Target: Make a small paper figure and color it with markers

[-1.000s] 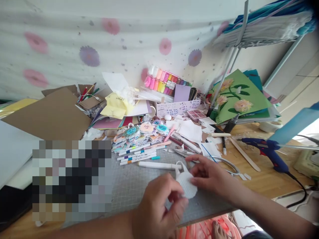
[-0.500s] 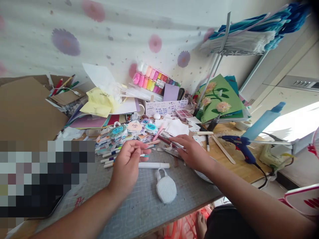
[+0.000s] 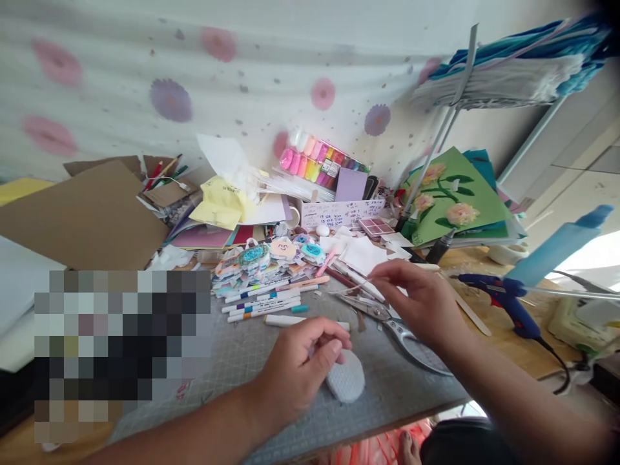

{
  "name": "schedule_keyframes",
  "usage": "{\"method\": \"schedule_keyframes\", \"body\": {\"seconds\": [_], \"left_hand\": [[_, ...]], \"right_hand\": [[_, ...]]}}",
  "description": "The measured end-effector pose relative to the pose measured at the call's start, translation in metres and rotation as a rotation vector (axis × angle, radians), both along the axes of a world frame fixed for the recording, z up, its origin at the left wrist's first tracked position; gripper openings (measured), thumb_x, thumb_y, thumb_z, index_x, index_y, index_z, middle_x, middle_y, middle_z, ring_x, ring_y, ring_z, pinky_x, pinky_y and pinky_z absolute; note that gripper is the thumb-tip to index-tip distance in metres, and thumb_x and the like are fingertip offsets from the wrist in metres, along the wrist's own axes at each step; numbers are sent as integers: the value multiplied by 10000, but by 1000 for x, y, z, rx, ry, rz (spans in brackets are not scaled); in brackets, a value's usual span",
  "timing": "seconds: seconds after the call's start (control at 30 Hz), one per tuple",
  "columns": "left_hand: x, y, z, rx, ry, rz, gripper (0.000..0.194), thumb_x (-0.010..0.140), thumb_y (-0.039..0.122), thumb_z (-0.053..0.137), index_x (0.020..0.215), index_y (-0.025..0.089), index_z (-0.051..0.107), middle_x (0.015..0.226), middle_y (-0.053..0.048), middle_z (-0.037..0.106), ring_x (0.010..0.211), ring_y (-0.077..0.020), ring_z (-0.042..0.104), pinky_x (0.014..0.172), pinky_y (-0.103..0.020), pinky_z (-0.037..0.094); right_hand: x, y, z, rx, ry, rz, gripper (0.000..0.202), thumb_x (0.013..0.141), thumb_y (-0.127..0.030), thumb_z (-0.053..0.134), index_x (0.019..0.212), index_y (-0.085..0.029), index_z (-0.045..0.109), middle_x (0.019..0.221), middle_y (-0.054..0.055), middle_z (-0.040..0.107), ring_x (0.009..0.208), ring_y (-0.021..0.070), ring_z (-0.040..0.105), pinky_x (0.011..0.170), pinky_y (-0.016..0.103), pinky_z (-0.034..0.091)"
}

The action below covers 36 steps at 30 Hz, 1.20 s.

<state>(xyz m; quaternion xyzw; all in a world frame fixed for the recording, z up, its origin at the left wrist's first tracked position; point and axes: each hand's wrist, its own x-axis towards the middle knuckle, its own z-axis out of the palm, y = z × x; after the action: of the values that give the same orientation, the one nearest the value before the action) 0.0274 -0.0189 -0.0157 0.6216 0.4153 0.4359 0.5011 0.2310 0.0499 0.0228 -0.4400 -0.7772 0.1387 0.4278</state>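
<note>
Pinching a thin pale strip (image 3: 357, 286) between thumb and fingertips, our right hand (image 3: 416, 300) is above the scissors (image 3: 394, 323). Our left hand (image 3: 303, 365) has its fingers bent at the upper edge of the white round piece (image 3: 347, 380), which lies on the grey mat (image 3: 387, 394); we cannot tell if they press it. Beyond our left hand, several markers (image 3: 266, 309) lie side by side.

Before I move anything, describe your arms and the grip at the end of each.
Both are human. The left forearm and right forearm show no sleeve, watch or bracelet. The left grip and right grip are ungloved hands, with no ring that I can make out, though some fingers are partly hidden. I see no cables or printed markings on either arm.
</note>
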Motion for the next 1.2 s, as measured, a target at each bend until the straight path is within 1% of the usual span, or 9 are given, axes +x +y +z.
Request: {"method": "schedule_keyframes", "body": {"seconds": [0.1,0.2,0.4,0.5,0.77,0.9,0.97,1.1,1.2], "left_hand": [[0,-1,1,-147,-171,-18,263,879,369,563,996,158,666,861,-76,717,674,-163,644,644,-276,497],[0,2,0,-201,-303,-2,254,872,385,603,971,164,680,877,-70,726,707,-165,661,690,-282,512],[2,9,1,-337,-479,31,229,824,357,684,914,147,699,816,-51,709,706,-135,642,699,-249,519],[1,13,2,-377,-505,110,244,768,323,741,928,146,689,838,-44,696,717,-136,627,684,-259,527],[-4,26,-1,-343,-377,283,186,733,309,722,749,154,622,676,15,638,595,-111,583,589,-242,508],[-11,32,-1,-293,-257,347,206,742,343,708,730,154,629,631,12,652,546,-119,586,540,-234,489],[-16,35,-1,-248,-178,395,263,727,368,731,647,154,602,529,26,617,470,-97,528,465,-192,418],[-22,38,2,-153,-74,459,433,733,419,734,497,159,481,350,75,435,368,-45,331,384,-165,228],[-20,32,3,-108,-60,431,446,824,462,624,510,160,531,333,78,391,361,-45,314,400,-172,234]], "right_hand": [[-13,-29,4,89,-14,136,104,844,-116,574,819,-203,625,773,33,673,735,171,634,680,282,498],[-25,-44,1,143,-62,264,137,850,-84,567,875,-197,640,817,51,674,761,168,636,675,278,507],[-32,-40,-8,119,-66,307,143,838,-79,591,877,-186,678,867,74,675,809,182,644,709,298,524],[-34,-38,-13,143,-85,345,158,827,-60,586,859,-187,676,918,76,678,847,188,637,743,311,525],[-35,-44,-17,96,-164,404,178,762,-3,595,780,-169,659,1055,88,678,916,214,628,800,339,515],[-32,-48,-14,-28,-75,415,157,784,-25,585,792,-158,667,1020,98,669,909,189,641,802,298,510],[-31,-50,-11,-111,-3,411,133,801,-50,584,782,-155,664,955,90,668,879,170,644,784,272,502],[-26,-49,-6,-284,108,266,85,807,-144,591,737,-163,637,744,43,642,712,161,608,667,276,478],[-20,-45,-5,-438,238,116,106,799,-258,603,755,-165,629,636,13,590,589,147,546,546,262,435]]}}
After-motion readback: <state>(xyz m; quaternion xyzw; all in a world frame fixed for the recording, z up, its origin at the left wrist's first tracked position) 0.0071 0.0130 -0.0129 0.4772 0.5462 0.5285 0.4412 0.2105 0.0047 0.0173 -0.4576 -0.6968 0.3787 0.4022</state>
